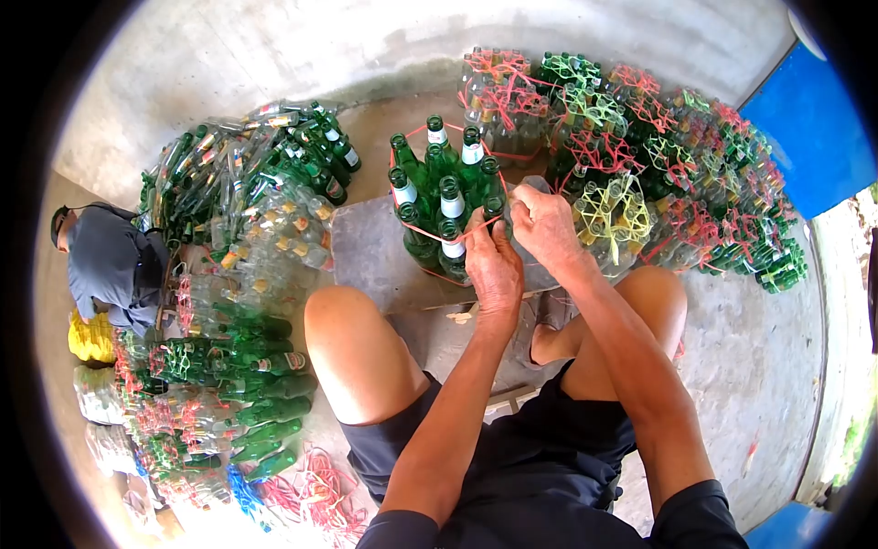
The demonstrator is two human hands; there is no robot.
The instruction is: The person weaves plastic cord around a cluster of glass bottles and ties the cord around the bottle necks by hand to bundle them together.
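Several green glass bottles (444, 165) stand upright in a cluster on a low grey slab (366, 247) in front of my knees. A red plastic string (430, 236) loops loosely around the group near the necks. My left hand (495, 270) is at the near right side of the cluster, its fingers closed on the string beside a bottle neck. My right hand (546, 224) is just to the right, thumb and fingers pinched together by the rightmost bottles. The string runs up to it, though its end is hidden by the fingers.
Bundles of bottles tied with red, green and yellow string (608, 220) stand along the right wall. Loose bottles (247, 165) are heaped at the left. A person in dark clothing (114, 261) is beside them. Pink string (320, 489) lies on the floor at lower left.
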